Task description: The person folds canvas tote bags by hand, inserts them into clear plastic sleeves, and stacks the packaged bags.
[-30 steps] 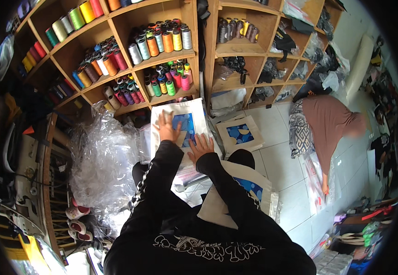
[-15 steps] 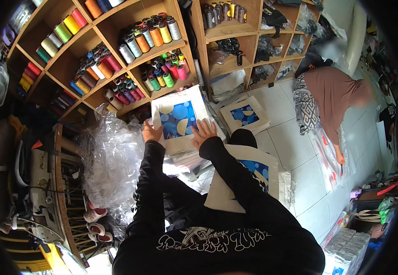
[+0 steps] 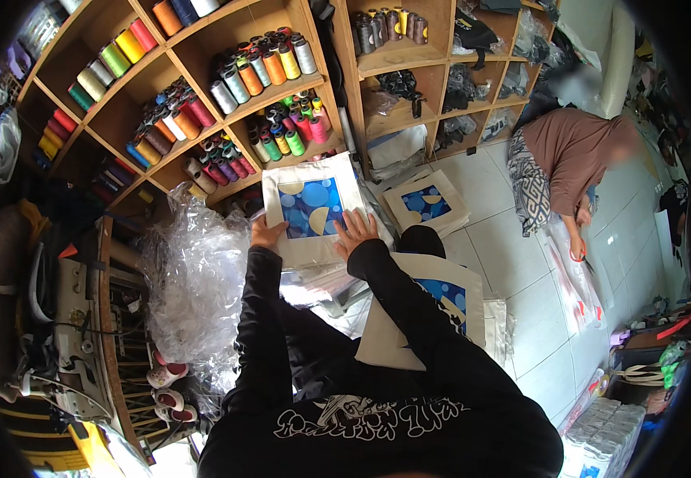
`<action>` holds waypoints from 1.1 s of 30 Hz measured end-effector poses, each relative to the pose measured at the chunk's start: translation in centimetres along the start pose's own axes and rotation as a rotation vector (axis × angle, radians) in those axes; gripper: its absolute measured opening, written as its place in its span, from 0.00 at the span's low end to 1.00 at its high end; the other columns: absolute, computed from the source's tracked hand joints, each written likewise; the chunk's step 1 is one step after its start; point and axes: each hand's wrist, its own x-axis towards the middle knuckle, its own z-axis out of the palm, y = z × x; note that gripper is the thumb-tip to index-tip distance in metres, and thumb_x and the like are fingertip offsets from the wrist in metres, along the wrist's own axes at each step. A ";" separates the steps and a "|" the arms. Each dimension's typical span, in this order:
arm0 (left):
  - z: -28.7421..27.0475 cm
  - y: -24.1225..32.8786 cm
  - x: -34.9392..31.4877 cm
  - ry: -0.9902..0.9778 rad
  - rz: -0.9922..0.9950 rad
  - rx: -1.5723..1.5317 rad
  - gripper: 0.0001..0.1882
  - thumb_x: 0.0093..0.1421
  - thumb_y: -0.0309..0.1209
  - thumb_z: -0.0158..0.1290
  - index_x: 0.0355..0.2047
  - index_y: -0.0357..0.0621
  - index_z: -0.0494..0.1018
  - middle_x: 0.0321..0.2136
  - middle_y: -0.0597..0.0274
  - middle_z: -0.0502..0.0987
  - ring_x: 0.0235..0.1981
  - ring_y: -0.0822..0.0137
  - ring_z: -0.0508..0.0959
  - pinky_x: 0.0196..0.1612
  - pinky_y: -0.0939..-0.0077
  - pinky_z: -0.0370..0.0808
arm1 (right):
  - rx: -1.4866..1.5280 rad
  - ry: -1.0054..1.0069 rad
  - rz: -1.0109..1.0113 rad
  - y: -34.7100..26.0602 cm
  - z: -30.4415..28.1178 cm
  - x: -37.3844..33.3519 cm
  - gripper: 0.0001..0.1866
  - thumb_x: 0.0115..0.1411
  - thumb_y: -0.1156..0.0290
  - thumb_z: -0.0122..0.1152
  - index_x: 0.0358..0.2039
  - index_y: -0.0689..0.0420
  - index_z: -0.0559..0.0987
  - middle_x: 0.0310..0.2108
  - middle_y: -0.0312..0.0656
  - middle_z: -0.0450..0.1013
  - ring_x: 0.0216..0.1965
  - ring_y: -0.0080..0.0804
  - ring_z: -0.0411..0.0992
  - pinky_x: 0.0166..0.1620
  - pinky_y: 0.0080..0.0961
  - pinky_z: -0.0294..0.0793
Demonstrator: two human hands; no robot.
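Note:
In front of me stands a stack of cream cloth pieces (image 3: 325, 174), the top one printed with a blue square of circles and pale half-discs. My left hand (image 3: 267, 233) is at the stack's left edge, its thumb over the top piece and its other fingers partly hidden along the side. On the lower right of the print, my right hand (image 3: 355, 233) lies flat with its fingers spread. Another printed cream piece (image 3: 473, 307) lies under my right forearm, which covers part of it.
A second stack of printed pieces (image 3: 458, 209) sits on the tiled floor. Clear plastic wrap (image 3: 198, 279) is heaped at left. Shelves of thread spools (image 3: 270, 68) stand ahead. At right a person (image 3: 572, 155) bends over plastic sheeting, holding orange-handled scissors (image 3: 579, 251). Packed bundles (image 3: 600, 434) stand lower right.
My left hand has shifted slightly to the right and down on the stack's edge. The right hand stays nearly in place. The other person's hands have moved, and scissors now show.

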 end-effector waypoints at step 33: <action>13.7 23.2 -24.5 -0.307 1.103 0.379 0.25 0.47 0.17 0.52 0.49 0.41 0.67 0.56 0.45 0.59 0.59 0.43 0.57 0.58 0.54 0.56 | 1.462 0.618 0.716 0.1 -25.9 -10.8 0.12 0.54 0.73 0.57 0.38 0.62 0.73 0.36 0.39 0.71 0.38 0.26 0.70 0.42 0.23 0.69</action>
